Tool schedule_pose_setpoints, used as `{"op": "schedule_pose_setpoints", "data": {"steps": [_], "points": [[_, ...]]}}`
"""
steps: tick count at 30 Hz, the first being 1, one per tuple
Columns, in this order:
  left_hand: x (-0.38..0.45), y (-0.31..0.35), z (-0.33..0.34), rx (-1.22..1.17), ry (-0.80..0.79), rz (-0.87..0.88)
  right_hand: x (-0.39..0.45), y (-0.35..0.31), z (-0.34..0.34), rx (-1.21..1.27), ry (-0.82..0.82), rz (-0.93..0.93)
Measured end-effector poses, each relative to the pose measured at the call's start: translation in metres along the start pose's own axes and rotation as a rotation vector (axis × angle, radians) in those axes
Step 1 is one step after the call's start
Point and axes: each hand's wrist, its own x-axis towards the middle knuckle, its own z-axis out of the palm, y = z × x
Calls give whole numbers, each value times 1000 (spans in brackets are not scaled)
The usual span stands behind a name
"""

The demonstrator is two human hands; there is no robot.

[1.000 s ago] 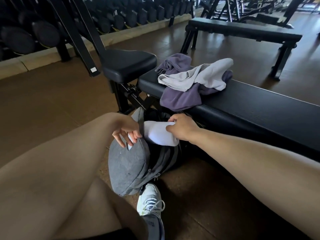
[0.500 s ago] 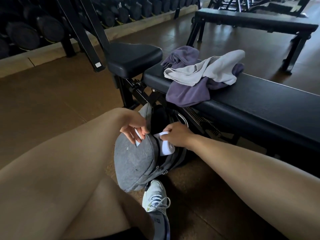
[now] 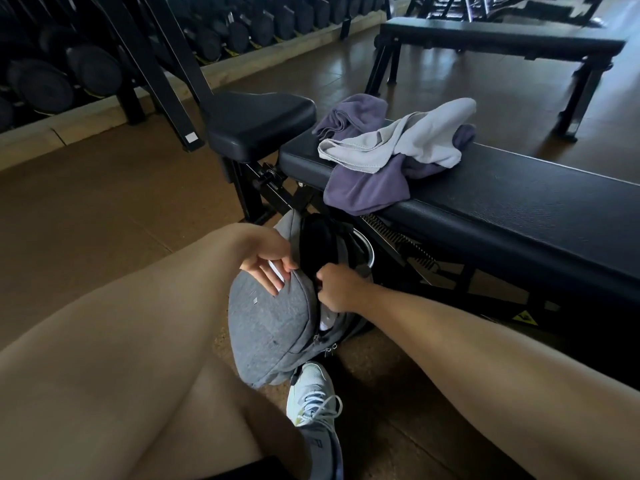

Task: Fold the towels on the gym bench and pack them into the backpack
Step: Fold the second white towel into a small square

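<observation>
1. While the left hand (image 3: 268, 271) holds the backpack (image 3: 273, 327) flap back with loosely curled fingers, the right hand (image 3: 337, 289) sits at the opening, fingers curled; what they grip I cannot tell.
2. Just below those fingers a sliver of the white towel (image 3: 325, 320) shows inside; it could spring loose and block the opening if the flap slips.
3. Well beyond both hands, the grey towel (image 3: 412, 140) and purple towel (image 3: 367, 188) lie unfolded on the bench (image 3: 519, 206); the purple one overhangs and may slide off.
4. Compared with a second ago, the white roll has gone from fully outside to nearly hidden.
</observation>
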Motion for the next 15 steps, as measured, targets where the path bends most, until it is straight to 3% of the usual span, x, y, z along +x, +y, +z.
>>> {"op": "schedule_pose_setpoints", "data": {"steps": [2, 4, 7, 8, 10, 12, 13, 15], "points": [[0, -2, -2, -30, 6, 4, 2, 5, -3, 51, 3, -24], [0, -6, -6, -60, 16, 10, 6, 15, -10, 157, 148, -31], [0, -11, -11, -110, 28, 22, 9, 38, -17, 240, 323, 137], [0, -12, -12, -134, 36, 27, 6, 44, -19, 267, 288, 255], [1, -14, -14, -179, 51, 44, -5, 54, -18, 430, 54, 466], [1, -16, -15, -218, 71, 66, -13, 53, -15, 673, -179, 532], [1, -16, -16, -233, 88, 82, -15, 50, -15, 761, -209, 508], [0, -14, -18, -270, 137, 124, -13, 39, -19, 884, -116, 420]]}}
